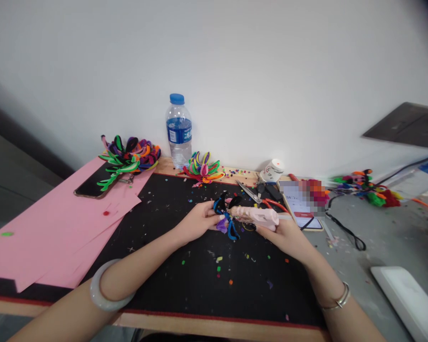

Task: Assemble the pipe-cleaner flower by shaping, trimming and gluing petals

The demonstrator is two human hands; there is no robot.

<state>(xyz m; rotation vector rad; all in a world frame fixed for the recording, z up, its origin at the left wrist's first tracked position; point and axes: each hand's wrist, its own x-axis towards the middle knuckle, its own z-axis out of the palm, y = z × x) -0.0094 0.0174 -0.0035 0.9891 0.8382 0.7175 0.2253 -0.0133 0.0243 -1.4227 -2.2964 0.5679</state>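
Over the middle of the black mat point(185, 280), my left hand point(200, 221) is closed on a pipe-cleaner flower point(231, 229) with blue, black and purple loops. My right hand point(285, 232) wraps round a pale pink glue gun point(258, 216). The gun points left, its nozzle close against the centre of the flower; whether it touches, I cannot tell. Just behind the gun lie scissors point(276, 205) with orange-red handles, their blades pointing to the back left.
A water bottle point(179, 135) stands by the wall, beside bundles of bent pipe cleaners point(204, 168). Pink sheets point(57, 228) and a dark phone point(92, 184) lie left. A lit phone point(299, 209), a paper cup point(272, 170), black cords and a white box point(406, 294) are right. Coloured scraps dot the mat.
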